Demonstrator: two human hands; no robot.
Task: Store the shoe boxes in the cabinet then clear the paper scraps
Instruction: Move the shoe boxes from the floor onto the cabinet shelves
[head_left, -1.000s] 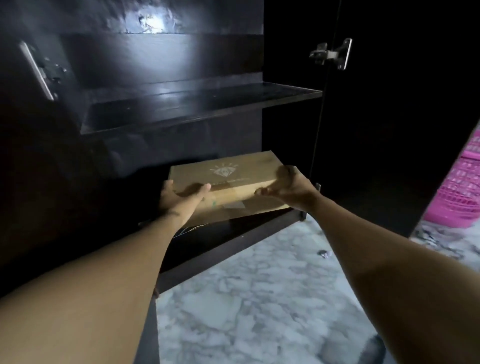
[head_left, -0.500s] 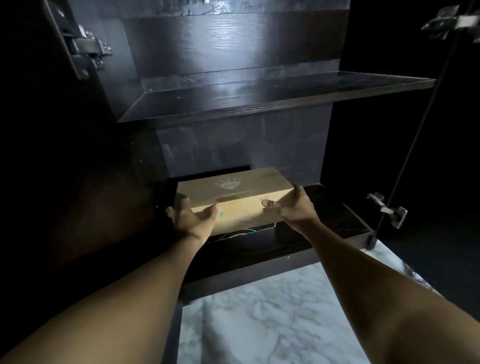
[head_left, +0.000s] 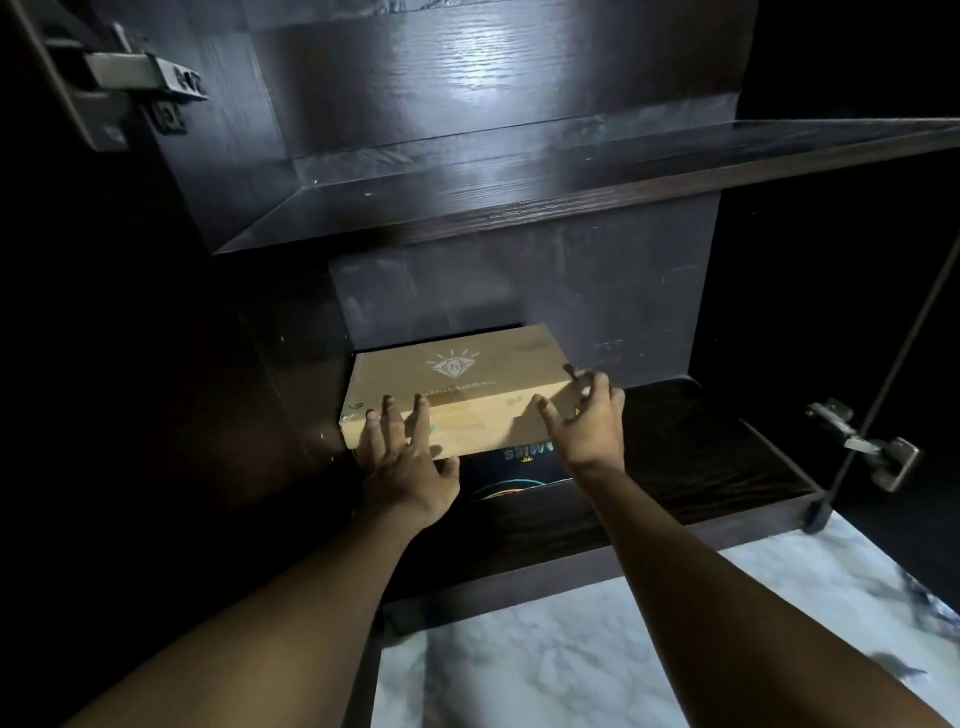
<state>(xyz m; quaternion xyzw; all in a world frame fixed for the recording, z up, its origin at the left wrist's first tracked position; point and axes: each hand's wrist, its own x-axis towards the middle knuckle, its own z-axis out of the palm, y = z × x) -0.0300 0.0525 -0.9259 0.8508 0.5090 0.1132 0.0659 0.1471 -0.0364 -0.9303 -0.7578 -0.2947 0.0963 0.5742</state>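
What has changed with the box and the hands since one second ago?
The brown box went deeper into the bottom compartment of the cabinet, over the dark box. The left hand gave up its grip and presses the front with straight fingers; the right hand has opened at the right corner. The shelf above stayed unchanged.

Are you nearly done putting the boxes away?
Partly. The brown shoe box already sits on a dark box on the cabinet's bottom shelf. In hand: the left hand presses its front with straight fingers, and the right hand hovers open at its right corner. Left: no paper scraps show here, so clearing them is likely yet to do.
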